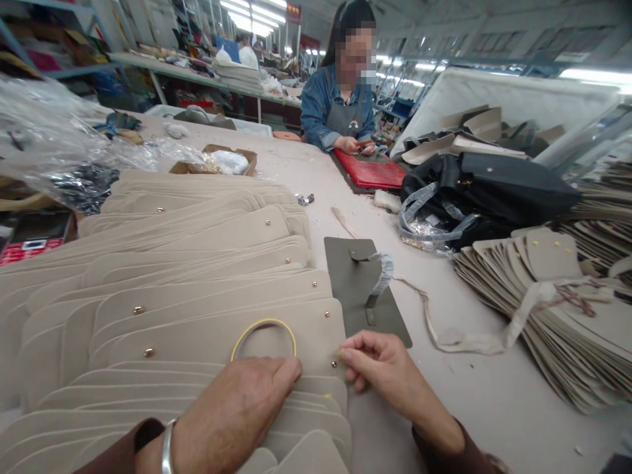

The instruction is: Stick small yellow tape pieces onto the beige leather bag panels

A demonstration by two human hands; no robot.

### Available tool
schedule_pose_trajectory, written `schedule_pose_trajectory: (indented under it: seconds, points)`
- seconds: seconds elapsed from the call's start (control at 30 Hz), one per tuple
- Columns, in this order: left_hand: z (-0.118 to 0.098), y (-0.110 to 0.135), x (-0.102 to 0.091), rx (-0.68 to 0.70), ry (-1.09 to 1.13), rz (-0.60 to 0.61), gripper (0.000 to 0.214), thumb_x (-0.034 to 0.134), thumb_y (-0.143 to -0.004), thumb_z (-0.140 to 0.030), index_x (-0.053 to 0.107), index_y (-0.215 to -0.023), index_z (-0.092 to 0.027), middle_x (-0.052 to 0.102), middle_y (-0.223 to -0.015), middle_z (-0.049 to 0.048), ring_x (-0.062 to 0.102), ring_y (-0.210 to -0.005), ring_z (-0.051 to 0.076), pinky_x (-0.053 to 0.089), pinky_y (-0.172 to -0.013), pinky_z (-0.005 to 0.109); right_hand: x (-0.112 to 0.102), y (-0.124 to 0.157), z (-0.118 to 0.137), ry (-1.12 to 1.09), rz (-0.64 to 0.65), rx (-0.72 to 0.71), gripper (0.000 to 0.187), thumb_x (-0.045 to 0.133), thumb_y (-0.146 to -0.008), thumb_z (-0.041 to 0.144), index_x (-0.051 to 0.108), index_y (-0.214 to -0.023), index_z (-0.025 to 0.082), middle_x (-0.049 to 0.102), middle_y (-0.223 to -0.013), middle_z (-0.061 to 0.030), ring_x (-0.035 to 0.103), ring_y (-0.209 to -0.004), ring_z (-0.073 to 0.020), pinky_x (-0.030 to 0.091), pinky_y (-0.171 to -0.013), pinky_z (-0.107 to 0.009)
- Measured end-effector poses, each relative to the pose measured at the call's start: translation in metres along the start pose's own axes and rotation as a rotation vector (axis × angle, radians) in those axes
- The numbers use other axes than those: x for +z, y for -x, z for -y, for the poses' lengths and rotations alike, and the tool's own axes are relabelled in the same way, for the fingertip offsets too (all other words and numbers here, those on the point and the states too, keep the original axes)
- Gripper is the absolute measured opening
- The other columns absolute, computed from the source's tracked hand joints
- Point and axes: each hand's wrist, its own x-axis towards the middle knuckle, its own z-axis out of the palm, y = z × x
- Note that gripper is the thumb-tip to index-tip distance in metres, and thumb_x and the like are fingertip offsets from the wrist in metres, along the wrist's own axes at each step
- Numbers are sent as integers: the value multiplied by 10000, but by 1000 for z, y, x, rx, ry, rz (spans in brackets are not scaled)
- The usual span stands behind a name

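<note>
At lower centre, the left hand is closed on a yellow-edged loop over the beige panel; the right hand pinches beside the stud, on what I cannot tell; a flat, steady panel should help precision

From afar I see a co-worker at a red pad, a black bag right of it, a white bin behind, and clear plastic far left.

Landmark: panel, on table; handle on panel. Left of panel: stack. Right: strip, reaching onto pile. Behind: pad, person beyond. Behind right: bag.
</note>
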Motion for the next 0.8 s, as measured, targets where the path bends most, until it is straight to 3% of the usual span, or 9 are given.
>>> schedule_pose_trajectory:
  seconds: [0.13, 0.33, 0.57, 0.63, 0.7, 0.8]
  points:
    - [0, -5, -2, -17, -97, 29, 230, 408, -830, 4, 459, -837, -220, 627, -724, -18, 592, -617, 177, 410, -574, 267, 7, 8, -8, 128, -13, 16, 207, 637, -796, 333, 683, -764, 134, 624, -551, 12, 521, -442, -83, 420, -450, -178]
    - [-3, -5, -3, -28, -105, 53, 214, 423, -845, -10, 472, -863, -217, 648, -773, -5, 611, -657, 188, 460, -614, 279, 12, 7, -3, 372, -14, -165, 171, 595, -813, 237, 702, -702, 163, 661, -595, -1, 576, -541, -124, 417, -517, -200]
    - [-1, -6, -5, -42, -67, 101, 180, 424, -871, -41, 479, -886, -212, 655, -796, 9, 620, -680, 200, 478, -631, 300, 14, 7, 6, 629, -10, -254, 157, 556, -837, 185, 679, -739, 185, 687, -654, -7, 619, -605, -146, 402, -589, -227]
    - [-1, -6, -6, -48, -64, 91, 178, 411, -885, -46, 479, -888, -211, 656, -799, 10, 622, -685, 197, 475, -635, 298, 12, 8, 3, 641, -29, -232, 91, 583, -836, 208, 655, -888, 190, 645, -575, 24, 593, -544, -144, 392, -573, -233]
    - [-1, -5, -6, -41, -61, 71, 175, 399, -899, -55, 478, -887, -210, 656, -793, 9, 619, -677, 194, 467, -628, 293, 8, 9, -2, 568, -60, -184, 176, 612, -833, 257, 596, -993, 184, 584, -499, 64, 550, -468, -138, 385, -534, -229]
    - [-1, -5, -5, -30, -64, 58, 168, 412, -895, -57, 476, -879, -212, 650, -764, 1, 615, -658, 194, 452, -603, 289, 3, 13, -10, 420, -58, -159, 145, 573, -871, 331, 597, -884, 188, 598, -538, 44, 557, -475, -133, 395, -499, -219]
